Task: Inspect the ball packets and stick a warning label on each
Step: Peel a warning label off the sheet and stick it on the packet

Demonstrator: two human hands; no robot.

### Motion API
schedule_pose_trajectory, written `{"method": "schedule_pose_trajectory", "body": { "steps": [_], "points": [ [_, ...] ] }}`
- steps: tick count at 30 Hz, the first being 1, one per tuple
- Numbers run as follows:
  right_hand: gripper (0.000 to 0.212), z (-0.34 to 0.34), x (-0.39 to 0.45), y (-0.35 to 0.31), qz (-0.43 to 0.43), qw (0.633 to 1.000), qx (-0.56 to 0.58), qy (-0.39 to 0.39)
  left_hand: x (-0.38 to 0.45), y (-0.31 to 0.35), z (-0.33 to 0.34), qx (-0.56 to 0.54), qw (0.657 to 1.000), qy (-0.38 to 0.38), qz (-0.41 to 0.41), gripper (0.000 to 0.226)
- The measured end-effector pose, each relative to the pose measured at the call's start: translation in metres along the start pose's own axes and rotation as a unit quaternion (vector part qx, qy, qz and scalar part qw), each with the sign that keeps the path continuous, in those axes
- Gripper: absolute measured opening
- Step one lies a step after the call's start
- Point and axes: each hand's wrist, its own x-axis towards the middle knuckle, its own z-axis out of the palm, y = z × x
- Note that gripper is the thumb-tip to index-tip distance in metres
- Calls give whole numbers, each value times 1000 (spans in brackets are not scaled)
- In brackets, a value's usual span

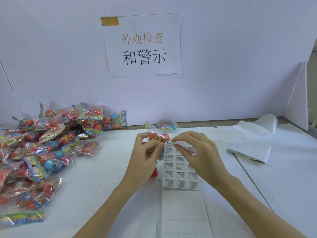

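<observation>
My left hand (145, 157) grips a clear packet of red balls (154, 137) upright over the table, with one red ball (154, 172) showing below the palm. My right hand (195, 152) pinches the top edge of a sheet of white warning labels (180, 177), which hangs down to the table beside the packet. Whether a single label is peeled off is hidden by the fingers. A big heap of ball packets (37, 152) with red and blue balls lies at the left.
Another packet (167, 126) lies just behind the held one near the wall. Used white backing sheets (250, 146) lie at the right. A paper sign (142, 43) hangs on the back wall. A white partition (298, 100) stands at the far right.
</observation>
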Motion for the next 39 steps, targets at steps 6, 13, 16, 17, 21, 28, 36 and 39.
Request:
{"method": "schedule_pose_trajectory", "body": {
  "steps": [6,13,16,17,21,28,36,39],
  "points": [
    [8,1,0,-1,-29,998,45,-24,0,-1,0,-6,999,1,-32,18],
    [9,3,-2,-3,27,992,114,-36,-1,6,-9,-23,990,-124,-60,41],
    [8,3,-1,-3,47,990,126,-48,0,4,-13,-6,990,-128,-57,34],
    [7,3,-1,-3,54,989,130,-55,1,3,-14,4,991,-125,-53,28],
    [5,1,-1,-3,60,986,135,-81,2,-3,-11,43,993,-104,-27,11],
    [11,-4,2,-4,88,975,162,-120,4,-10,-3,55,998,-24,0,17],
    [15,-11,13,-9,214,928,306,20,22,-8,-33,-2,989,145,7,40],
    [11,-11,15,-12,238,914,329,11,20,1,-41,-132,984,120,-20,43]
  ]
}}
